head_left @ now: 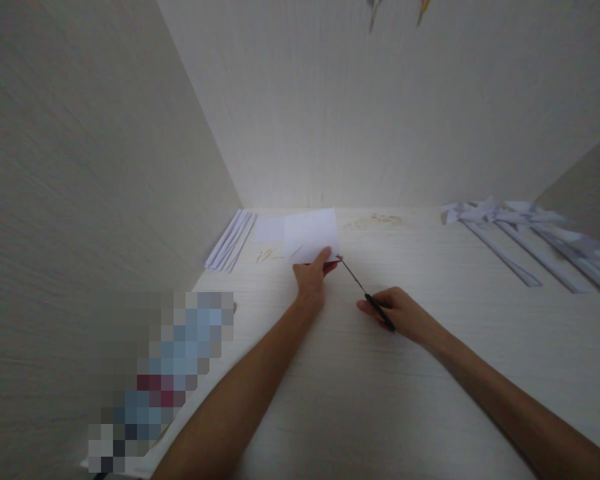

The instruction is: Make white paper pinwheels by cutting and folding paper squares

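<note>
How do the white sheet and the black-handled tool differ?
Shape: the white sheet is broad; the black-handled tool is slender.
Colour: the sheet is white; the tool is dark.
Hold: the left hand grips the sheet at its near edge; the right hand grips the tool by its handle.
Shared: both are hand-held, meeting or nearly meeting at the sheet's near right corner.

At the centre of the frame, our left hand pinches a white rectangular paper sheet between thumb and fingers. Right of it, our right hand grips slim black-handled metal scissors, tips at the sheet's lower right corner. On the pale wood-grain worktop we see narrow white folded paper strips left of centre and long white paper lengths at right.
</note>
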`<state>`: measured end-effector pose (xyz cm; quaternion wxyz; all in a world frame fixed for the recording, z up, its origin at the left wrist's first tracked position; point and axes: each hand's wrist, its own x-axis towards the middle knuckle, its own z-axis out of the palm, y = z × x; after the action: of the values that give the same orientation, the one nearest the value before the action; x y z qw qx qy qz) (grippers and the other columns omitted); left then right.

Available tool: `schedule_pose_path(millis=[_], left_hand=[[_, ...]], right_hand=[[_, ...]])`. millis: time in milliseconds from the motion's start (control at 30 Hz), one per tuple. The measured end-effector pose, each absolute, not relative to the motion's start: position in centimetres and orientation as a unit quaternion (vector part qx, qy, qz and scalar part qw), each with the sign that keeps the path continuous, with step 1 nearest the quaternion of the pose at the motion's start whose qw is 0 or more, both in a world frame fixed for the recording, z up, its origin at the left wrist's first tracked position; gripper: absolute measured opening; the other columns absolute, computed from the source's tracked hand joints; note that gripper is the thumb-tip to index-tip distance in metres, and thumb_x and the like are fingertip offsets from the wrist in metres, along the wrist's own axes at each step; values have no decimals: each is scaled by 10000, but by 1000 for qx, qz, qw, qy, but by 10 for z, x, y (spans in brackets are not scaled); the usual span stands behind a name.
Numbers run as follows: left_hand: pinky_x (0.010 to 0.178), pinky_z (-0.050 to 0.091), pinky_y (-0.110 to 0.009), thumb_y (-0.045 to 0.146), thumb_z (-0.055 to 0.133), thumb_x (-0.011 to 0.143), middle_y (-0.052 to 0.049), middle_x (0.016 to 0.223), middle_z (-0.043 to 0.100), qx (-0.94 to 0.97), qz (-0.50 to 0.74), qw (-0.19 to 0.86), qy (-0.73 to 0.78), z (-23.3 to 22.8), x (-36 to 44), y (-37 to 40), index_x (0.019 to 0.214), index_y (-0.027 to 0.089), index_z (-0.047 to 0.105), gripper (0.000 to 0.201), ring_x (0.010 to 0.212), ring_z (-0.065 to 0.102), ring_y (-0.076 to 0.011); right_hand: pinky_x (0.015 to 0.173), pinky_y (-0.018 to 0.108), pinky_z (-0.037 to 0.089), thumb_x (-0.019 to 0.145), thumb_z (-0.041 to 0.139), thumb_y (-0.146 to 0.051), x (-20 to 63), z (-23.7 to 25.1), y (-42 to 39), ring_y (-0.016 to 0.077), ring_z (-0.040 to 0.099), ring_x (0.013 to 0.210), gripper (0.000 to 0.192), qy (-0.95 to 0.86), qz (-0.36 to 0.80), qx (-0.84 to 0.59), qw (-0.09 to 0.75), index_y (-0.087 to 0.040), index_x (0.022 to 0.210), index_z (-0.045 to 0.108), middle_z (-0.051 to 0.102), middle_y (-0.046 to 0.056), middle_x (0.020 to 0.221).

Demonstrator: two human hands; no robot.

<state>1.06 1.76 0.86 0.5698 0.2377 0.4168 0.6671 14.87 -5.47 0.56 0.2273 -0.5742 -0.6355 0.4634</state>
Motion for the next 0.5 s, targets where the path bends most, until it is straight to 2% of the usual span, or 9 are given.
schedule_pose_path(millis=[500], left_hand=[[519,492,-250,160,674,512,-16,598,613,238,668,568,417,9,10,17,672,97,586,194,499,583,-117]], right_hand=[[393,227,183,678,478,-541,147,8,-55,65,265,397,442,-647,442,-585,209,-172,462,370,294,-43,429]])
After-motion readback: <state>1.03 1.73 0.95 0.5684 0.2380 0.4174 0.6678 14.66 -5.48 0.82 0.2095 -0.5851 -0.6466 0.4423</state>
